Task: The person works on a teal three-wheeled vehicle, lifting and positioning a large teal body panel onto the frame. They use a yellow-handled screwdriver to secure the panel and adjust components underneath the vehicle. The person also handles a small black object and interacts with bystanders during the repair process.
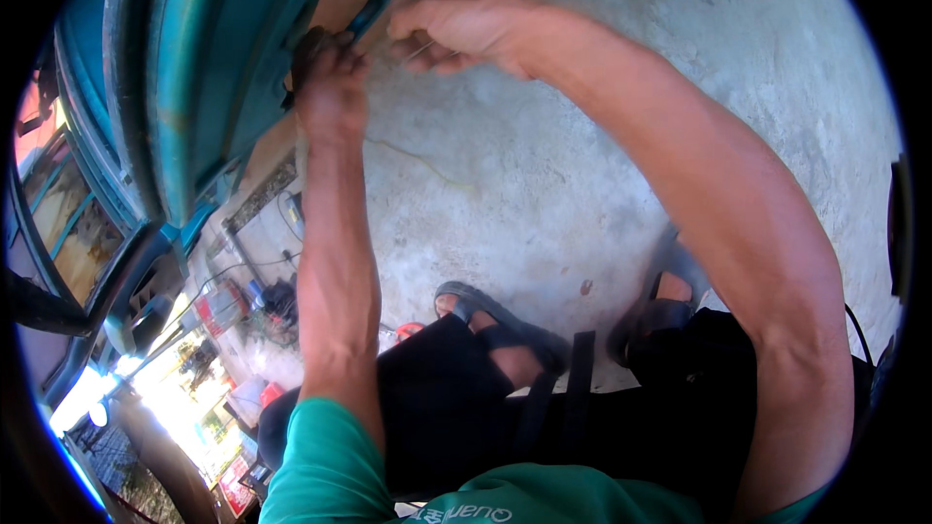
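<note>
A teal vehicle body panel (209,58), curved and ribbed, rises at the upper left. My left hand (332,87) is at its lower edge, fingers curled against a small dark part (309,50) that they partly cover. What that part is, I cannot make out. To the right, my right hand (456,24) is raised over the floor with bent fingers pinched together. A thin pale strand (420,50) shows between them; it may be wire or cord. Both hands are slightly blurred.
Below is a grey concrete floor (485,213) with a thin yellowish line on it. My sandalled feet (505,330) stand there. At the left are a cable (233,272), a dark and red pile of equipment (277,306), and a bar-like vehicle frame (116,277).
</note>
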Demonstrator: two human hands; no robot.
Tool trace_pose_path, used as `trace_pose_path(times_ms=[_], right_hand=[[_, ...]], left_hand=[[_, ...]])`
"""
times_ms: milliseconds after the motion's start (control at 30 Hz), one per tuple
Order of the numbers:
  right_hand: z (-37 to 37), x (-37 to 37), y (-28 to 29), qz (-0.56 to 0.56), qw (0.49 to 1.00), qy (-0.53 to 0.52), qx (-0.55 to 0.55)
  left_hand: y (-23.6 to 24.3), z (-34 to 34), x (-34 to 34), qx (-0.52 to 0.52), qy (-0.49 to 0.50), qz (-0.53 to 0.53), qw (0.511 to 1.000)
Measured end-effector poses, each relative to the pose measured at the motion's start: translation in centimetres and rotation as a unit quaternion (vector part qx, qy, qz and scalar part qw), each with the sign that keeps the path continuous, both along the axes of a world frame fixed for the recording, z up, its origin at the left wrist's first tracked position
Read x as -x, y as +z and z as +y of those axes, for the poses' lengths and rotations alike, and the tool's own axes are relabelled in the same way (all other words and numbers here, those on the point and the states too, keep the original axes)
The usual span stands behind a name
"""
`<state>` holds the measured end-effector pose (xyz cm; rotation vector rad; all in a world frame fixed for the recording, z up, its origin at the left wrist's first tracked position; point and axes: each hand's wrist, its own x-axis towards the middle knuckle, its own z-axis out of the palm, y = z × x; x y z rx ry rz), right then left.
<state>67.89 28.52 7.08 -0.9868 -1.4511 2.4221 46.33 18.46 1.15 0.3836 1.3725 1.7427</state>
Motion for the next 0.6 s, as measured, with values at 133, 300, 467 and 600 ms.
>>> trace_pose_path(times_ms=[133, 300, 467, 600], right_hand=[[-0.5, 0.9, -0.6, -0.010, 1.000, -0.001, 0.024], [-2.4, 3.3, -0.9, 0.008, 0.978, -0.138, 0.155], [-3.6, 4.5, -1.1, 0.005, 0.966, -0.185, 0.179], [-3.1, 5.7, -1.8, -0.007, 0.973, -0.160, 0.167]], left_hand=[[1.8, 0.5, -6.4, -0.024, -0.049, 0.039, 0.998], [2.4, 0.1, -9.5, 0.077, -0.040, 0.161, 0.983], [4.1, -1.9, -8.3, 0.068, -0.147, 0.263, 0.951], [7.0, -4.9, -5.2, 0.240, -0.194, 0.340, 0.888]])
